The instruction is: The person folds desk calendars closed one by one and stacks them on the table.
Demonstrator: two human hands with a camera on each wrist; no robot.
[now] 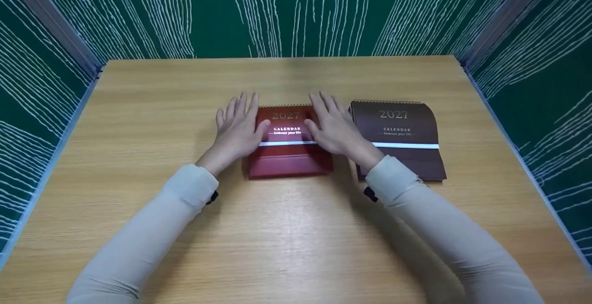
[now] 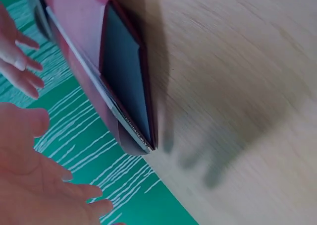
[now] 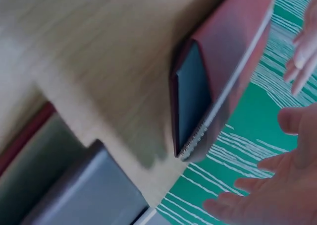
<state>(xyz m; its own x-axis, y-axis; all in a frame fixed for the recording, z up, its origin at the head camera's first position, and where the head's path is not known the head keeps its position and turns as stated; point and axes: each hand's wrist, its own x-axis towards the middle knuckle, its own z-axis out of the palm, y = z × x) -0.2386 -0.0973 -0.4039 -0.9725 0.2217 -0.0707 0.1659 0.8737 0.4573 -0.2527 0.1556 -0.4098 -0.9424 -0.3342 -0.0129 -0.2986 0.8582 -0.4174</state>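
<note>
A red desk calendar [image 1: 290, 165] marked 2027 stands on the table, its spiral binding along the top and a pale band across its cover. My left hand [image 1: 238, 130] is over its left side, fingers extended and spread. Over the right side is my right hand [image 1: 336, 130], its fingers also straight. Both wrist views show a gap between each palm and the calendar [image 2: 79, 24], whose folded stand is seen from the end. Beside it on the right stands a dark brown calendar [image 1: 402, 121] of the same design, partly covered by my right wrist.
The wooden table [image 1: 152, 105] runs back to a green wall [image 1: 212, 12] with white streaks. Similar green panels [image 1: 555, 63] rise at the left and right sides. Shadows of the arms fall across the tabletop.
</note>
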